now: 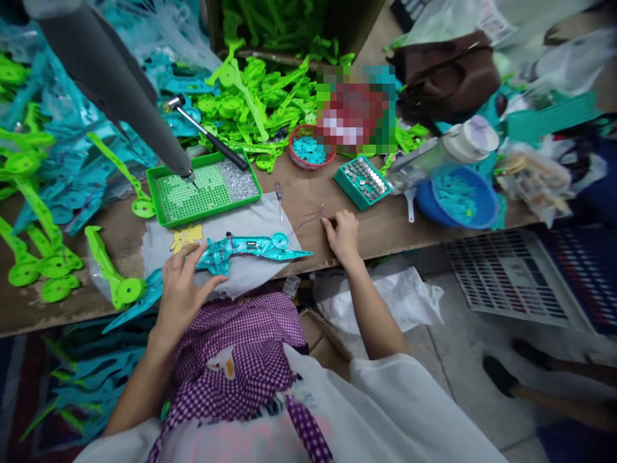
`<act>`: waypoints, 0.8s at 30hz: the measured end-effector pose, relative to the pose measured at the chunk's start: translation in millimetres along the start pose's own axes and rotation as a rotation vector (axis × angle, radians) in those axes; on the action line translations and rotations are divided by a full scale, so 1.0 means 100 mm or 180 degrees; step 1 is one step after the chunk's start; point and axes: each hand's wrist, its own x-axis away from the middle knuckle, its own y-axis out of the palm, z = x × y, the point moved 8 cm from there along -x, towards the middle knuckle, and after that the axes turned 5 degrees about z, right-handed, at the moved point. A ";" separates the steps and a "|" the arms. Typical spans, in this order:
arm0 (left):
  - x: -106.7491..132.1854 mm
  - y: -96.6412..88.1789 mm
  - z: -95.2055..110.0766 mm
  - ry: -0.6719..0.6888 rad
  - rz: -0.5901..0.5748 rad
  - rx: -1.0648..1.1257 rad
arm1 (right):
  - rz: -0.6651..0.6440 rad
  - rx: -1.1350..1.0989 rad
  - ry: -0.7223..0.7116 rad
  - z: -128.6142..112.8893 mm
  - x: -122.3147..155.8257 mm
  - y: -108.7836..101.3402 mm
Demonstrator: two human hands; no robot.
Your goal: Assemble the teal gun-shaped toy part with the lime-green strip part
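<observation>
A turquoise plastic toy shell, shaped like a sword with a crossguard, lies across a grey cloth. My left hand loosely grips it at the crossguard, thumb on the near side and fingers over the far side; its palm hides part of the shell. To the right, my right hand rests at the table edge, thumb and forefinger pinched at thin wires that run toward the shell. Beyond the cloth lies a small screwdriver. An electric screwdriver hangs over a green tray of small screws.
Lime-green parts pile up at the back. A hammer leans over the tray. A red basket, a teal box of metal pieces, a bottle and a blue bowl stand right. Another person's feet show below.
</observation>
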 end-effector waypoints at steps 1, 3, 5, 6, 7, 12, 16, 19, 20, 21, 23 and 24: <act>-0.02 -0.01 0.14 0.0118 0.0044 0.0097 | -0.0049 0.0003 -0.0164 -0.17 0.00 -0.06; -0.09 0.04 0.48 0.0484 0.0099 0.0228 | -0.0270 -0.0254 -0.0820 -0.66 0.06 -0.19; -0.22 0.22 0.78 0.0931 0.0036 0.0216 | -0.0735 -0.0799 -0.1744 -1.25 0.20 -0.31; -0.31 0.34 0.87 0.1056 -0.0051 0.0211 | -0.0901 -0.1007 -0.2061 -1.47 0.24 -0.36; -0.39 0.45 0.91 0.1084 -0.0085 0.0260 | -0.0977 -0.1163 -0.2225 -1.62 0.24 -0.40; -0.54 0.51 0.63 0.0700 0.0256 0.0717 | -0.0719 -0.1788 -0.1191 -1.37 -0.46 -0.19; -0.25 0.30 0.54 0.0834 0.0394 0.0691 | -0.0376 -0.1342 -0.0844 -1.31 -1.03 0.20; -0.07 0.20 0.58 0.0918 0.0473 0.0652 | -0.0692 -0.0920 -0.1632 -1.81 -1.28 0.62; -0.03 0.18 0.58 0.0918 0.0505 0.0629 | -0.0680 -0.0562 -0.1644 -1.90 -1.39 0.75; 0.01 0.16 0.57 0.0904 0.0522 0.0595 | -0.0702 -0.0177 -0.1641 -1.95 -1.49 0.87; 0.09 0.12 0.51 0.0826 0.0510 0.0510 | -0.0751 0.0420 -0.1656 -1.95 -1.66 1.04; 0.13 0.10 0.46 0.0768 0.0506 0.0467 | -0.0767 0.0596 -0.1705 -1.91 -1.72 1.07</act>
